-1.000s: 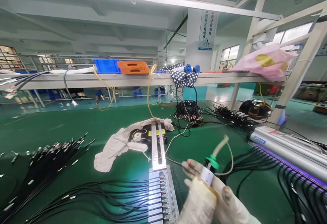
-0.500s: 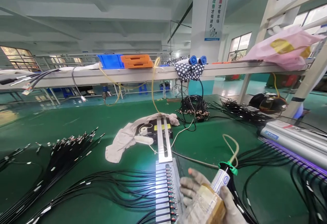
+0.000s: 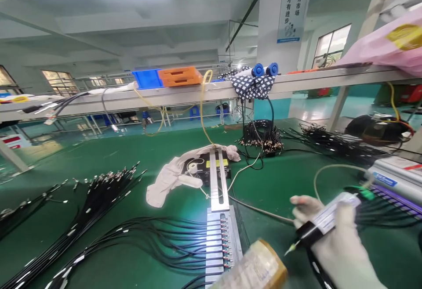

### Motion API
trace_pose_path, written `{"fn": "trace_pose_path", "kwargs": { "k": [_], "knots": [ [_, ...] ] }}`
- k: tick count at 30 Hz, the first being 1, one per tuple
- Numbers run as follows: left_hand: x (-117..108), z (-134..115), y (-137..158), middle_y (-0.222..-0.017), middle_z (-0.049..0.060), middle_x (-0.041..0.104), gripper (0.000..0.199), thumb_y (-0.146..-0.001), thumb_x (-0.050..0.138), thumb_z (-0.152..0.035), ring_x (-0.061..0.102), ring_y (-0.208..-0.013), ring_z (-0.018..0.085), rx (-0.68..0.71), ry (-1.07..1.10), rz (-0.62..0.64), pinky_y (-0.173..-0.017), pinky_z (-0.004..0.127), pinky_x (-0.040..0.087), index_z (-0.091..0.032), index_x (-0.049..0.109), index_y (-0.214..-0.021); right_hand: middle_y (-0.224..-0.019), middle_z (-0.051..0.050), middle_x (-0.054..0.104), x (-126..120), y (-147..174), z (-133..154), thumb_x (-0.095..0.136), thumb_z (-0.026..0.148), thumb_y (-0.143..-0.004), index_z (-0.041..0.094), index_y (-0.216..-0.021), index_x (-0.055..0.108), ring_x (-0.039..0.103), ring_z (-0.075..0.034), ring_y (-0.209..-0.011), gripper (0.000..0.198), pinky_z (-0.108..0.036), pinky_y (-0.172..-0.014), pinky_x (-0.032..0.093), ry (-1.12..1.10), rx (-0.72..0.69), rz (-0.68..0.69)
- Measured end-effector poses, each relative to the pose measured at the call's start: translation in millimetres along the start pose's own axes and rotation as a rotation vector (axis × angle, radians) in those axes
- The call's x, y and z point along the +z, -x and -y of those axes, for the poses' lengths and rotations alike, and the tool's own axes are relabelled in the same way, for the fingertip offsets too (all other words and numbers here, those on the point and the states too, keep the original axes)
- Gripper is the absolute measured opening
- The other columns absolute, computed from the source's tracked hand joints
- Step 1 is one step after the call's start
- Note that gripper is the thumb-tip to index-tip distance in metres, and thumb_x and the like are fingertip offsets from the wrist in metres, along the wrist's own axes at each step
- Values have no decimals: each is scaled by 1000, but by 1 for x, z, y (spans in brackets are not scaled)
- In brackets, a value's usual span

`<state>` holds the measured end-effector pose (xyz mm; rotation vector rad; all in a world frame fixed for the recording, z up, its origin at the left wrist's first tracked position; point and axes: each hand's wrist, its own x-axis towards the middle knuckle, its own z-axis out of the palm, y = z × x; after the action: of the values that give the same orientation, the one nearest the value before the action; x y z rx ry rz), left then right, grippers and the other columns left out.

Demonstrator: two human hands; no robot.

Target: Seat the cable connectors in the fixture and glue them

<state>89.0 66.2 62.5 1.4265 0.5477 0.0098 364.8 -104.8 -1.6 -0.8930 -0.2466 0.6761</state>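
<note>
My right hand [image 3: 343, 232], in a pale glove, is closed around a dispensing syringe [image 3: 332, 216]. A white label, a dark front section and a thin pale tip pointing down-left show on it. A green cap [image 3: 365, 192] with a pale air hose [image 3: 318, 179] is at its back end. Left of the tip, a worn, tape-wrapped tan block [image 3: 257, 267] juts up at a tilt from the bottom edge; what supports it is out of frame. Behind it lies a metal fixture [image 3: 214, 236] holding several black cables [image 3: 158, 232] in a row. My left hand is not in view.
A black box [image 3: 204, 170] partly under a whitish cloth [image 3: 165, 183] stands beyond the fixture. Cable bundles [image 3: 102, 196] lie left, and more cables [image 3: 262, 135] at the back. A silver device [image 3: 395, 175] with purple light stands right. A shelf rail [image 3: 184, 93] crosses behind.
My right hand has moved right with the syringe, away from the tan block, and the syringe's tip now shows. The view has shifted slightly to the left.
</note>
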Motion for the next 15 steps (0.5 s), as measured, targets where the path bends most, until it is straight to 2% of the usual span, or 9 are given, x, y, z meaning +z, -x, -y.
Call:
{"fn": "trace_pose_path", "kwargs": {
  "k": [2,4,6,7,8,9,10,12,15],
  "knots": [
    [14,8,5,-123,10,66,83,-71,71,-63,60,-118,30,-18,-30,18,-100,49,52,-25,50,-142,-87,-7,72,-14,-17,13,56,83,-75,18,-86,70,59,-12,-54,67,-17,-37,44,-96,-22,-211],
    [26,5,-11,-134,6,60,87,-69,75,-56,55,-127,30,-23,-79,-12,-108,44,47,-29,44,-146,-76,-8,71,-23,-24,14,57,85,-72,17,-84,68,49,-9,-41,70,-16,-29,30,-106,23,-238],
    [37,-4,-50,-145,5,51,87,-79,65,-51,55,-128,24,-21,-203,-144,-110,37,45,-30,27,-154,-77,-10,72,-28,-24,5,62,85,-68,16,-86,68,46,-7,-38,72,-15,-30,29,-87,64,-184],
    [43,-10,-77,-145,8,50,83,-87,55,-49,60,-120,23,-5,-302,-236,-105,36,48,-29,16,-157,-78,-10,72,-29,-22,-1,65,85,-65,15,-87,67,46,-7,-39,74,-15,-31,31,-83,76,-153],
    [48,-15,-106,-139,12,54,78,-92,42,-49,67,-102,21,-10,-467,-374,-90,36,55,-26,7,-158,-79,-11,73,-29,-20,-6,67,86,-61,15,-87,67,47,-7,-39,75,-15,-31,32,-83,83,-123],
    [53,-20,-135,-140,16,52,79,-93,39,-49,68,-96,23,-7,-547,-424,-83,37,57,-23,1,-158,-81,-11,73,-29,-19,-10,69,86,-59,15,-87,67,47,-7,-39,76,-16,-32,34,-85,84,-97],
    [58,-23,-163,-144,19,46,82,-92,42,-48,67,-100,24,8,-605,-452,-84,37,56,-21,1,-158,-84,-11,74,-30,-18,-13,70,86,-58,16,-88,66,48,-8,-40,76,-18,-33,37,-90,79,-76],
    [67,-26,-207,-145,22,41,80,-90,50,-40,59,-117,29,38,-756,-506,-101,44,48,-18,14,-158,-95,-13,75,-30,-18,-14,72,82,-60,16,-93,66,54,-10,-44,74,-20,-37,44,-112,65,-43],
    [73,-25,-237,-137,19,47,67,-86,56,-33,42,-134,38,102,-970,-521,-113,57,30,-19,40,-149,-112,-15,72,-30,-21,-8,75,78,-61,18,-103,64,68,-17,-61,73,-21,-43,50,-158,86,26]
  ]
}}
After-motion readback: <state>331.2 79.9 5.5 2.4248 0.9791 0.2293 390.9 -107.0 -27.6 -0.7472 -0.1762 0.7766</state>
